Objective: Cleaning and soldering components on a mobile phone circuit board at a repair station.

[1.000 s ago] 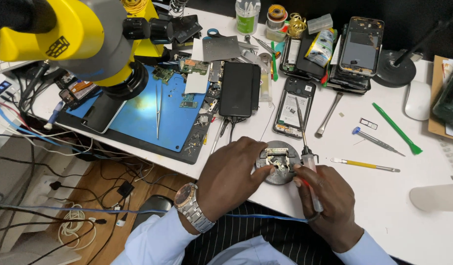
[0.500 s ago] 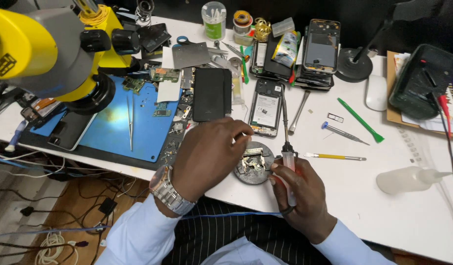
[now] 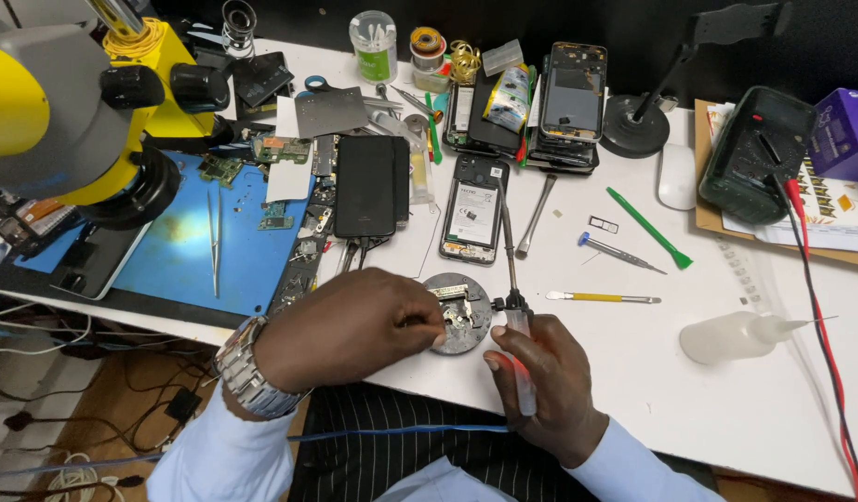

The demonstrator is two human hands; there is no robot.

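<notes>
The left hand (image 3: pixel 354 325) keeps its grip pinched on the small part on the round holder (image 3: pixel 458 311), lower centre; the right hand (image 3: pixel 545 381) still holds the soldering iron (image 3: pixel 520 358), its tip apparently now just beside it.

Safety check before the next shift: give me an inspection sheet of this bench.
Surface: white table, blue mat at left.
Job's things: round holder with a small metal part; soldering iron, tip by the holder.
Clutter: opened phones, black phone, tweezers, green pry tool, screwdriver, squeeze bottle, multimeter, circuit boards.
Grippers: left hand on the holder; right hand grips the iron.
Cables: red lead along the right edge; tangled wires below the left edge.
Surroundings: yellow microscope over the mat; wooden floor beneath.
</notes>
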